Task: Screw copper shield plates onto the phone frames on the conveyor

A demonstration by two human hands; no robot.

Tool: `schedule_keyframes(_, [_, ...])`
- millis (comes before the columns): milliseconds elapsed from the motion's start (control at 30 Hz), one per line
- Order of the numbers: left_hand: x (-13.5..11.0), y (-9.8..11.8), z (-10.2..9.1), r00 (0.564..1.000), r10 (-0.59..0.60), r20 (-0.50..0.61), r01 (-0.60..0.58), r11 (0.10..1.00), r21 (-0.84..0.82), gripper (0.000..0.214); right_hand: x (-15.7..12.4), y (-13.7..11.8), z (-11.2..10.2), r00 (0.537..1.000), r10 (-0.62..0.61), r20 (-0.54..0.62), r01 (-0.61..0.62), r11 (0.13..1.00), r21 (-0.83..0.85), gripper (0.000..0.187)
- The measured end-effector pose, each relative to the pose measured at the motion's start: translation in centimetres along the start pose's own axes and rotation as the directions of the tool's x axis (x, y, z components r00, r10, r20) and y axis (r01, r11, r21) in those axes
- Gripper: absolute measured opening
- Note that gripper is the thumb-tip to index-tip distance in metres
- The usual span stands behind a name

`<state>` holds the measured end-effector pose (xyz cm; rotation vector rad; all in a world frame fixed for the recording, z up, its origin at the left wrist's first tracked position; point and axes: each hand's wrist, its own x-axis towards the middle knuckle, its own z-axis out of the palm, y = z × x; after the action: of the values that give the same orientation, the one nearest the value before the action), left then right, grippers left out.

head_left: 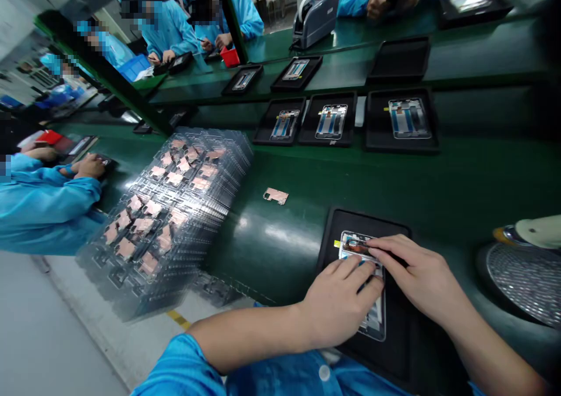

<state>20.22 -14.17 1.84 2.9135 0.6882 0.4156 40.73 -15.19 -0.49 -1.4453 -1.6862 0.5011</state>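
A phone frame [356, 245] lies in a black tray [337, 223] on the green bench in front of me. My left hand [337, 302] rests flat on the frame's middle, fingers stretched toward its top. My right hand [416, 273] lies beside it, fingers extended and pressing on the frame's upper part. Neither hand grips anything. A loose copper-coloured part [276, 195] sits on the bench, apart from both hands. To the left stands a tall stack of clear trays [170, 209] holding several such copper parts.
Three black trays with phone frames [331, 121] sit in a row on the belt behind. More trays and a grey machine [313, 16] stand further back. Workers in blue coats sit left and across. A round metal mesh object [521, 279] lies at right.
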Motion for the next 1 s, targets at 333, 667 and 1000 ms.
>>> schedule_keyframes(333, [-0.7, -0.1, 0.4, 1.0, 0.011, -0.001, -0.011, 1.0, -0.018, 0.033, 0.4, 0.0, 0.0, 0.996, -0.081, 0.039, 0.085, 0.992, -0.089, 0.022])
schedule_keyframes(667, [-0.8, -0.2, 0.4, 1.0, 0.011, 0.005, -0.011, 0.999, -0.039, 0.033, 0.4, 0.4, 0.0, 0.997, -0.002, 0.077, 0.008, 0.997, -0.083, 0.027])
schedule_keyframes(1000, [-0.7, -0.2, -0.2, 0.999, -0.032, 0.01, 0.033, 0.997, -0.064, 0.033, -0.4, -0.1, 1.0, 0.994, -0.097, -0.045, 0.08, 0.952, -0.295, 0.034])
